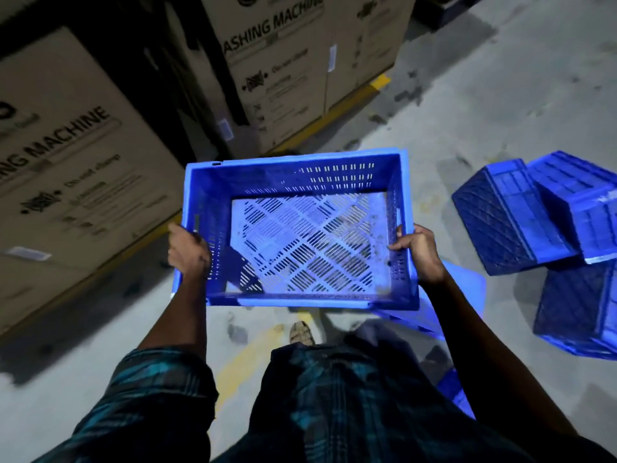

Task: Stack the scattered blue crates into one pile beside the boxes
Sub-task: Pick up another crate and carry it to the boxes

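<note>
I hold a blue slatted plastic crate upright above the concrete floor, its open top facing me. My left hand grips its left rim. On the right rim my right hand holds on, with the fingers curled over the edge. Several other blue crates lie scattered to the right: one tipped on its side, one leaning on it, one lower down. Part of another blue crate shows behind my right forearm.
Large cardboard washing machine boxes stand at the left and at the back, along a yellow floor line. My foot shows below the held crate. Grey concrete floor stretches to the back right.
</note>
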Demonstrator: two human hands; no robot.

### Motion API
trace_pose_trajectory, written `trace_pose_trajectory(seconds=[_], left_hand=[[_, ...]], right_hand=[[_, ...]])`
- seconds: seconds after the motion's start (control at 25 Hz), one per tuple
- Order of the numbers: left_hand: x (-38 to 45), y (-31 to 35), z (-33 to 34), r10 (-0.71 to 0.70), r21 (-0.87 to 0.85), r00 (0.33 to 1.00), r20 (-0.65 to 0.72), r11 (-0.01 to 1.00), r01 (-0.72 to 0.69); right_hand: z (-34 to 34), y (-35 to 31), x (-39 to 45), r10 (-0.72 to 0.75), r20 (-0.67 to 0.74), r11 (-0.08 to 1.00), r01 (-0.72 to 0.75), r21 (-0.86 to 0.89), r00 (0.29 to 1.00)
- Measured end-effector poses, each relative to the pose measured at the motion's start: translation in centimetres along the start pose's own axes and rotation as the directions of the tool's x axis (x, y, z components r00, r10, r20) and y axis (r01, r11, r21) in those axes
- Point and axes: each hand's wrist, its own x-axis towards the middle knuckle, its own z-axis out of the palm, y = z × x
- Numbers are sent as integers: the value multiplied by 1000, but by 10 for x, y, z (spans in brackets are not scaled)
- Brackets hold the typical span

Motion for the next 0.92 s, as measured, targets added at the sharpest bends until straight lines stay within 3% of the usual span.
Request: trace_pose_trajectory(seconds=[0.24,0.44,0.6,0.68,0.92], left_hand=[[18,2,20,-179,-61,984,-14,982,178],[24,23,54,-378,-86,926,2,922,377],[42,41,92,-492,-139,871,9,862,488],[51,49,110,-533,-174,846,1,833,525],[103,55,198,-628,-305,778,18,738,602]], right_hand=[[23,-29,85,83,55,971,-69,-229,995],[37,13,225,162,54,829,-106,-549,985],[80,-18,263,156,-50,760,-152,-632,987],[94,-20,291,176,-37,720,-154,-676,984],[120,22,414,290,-32,655,-223,-722,956]])
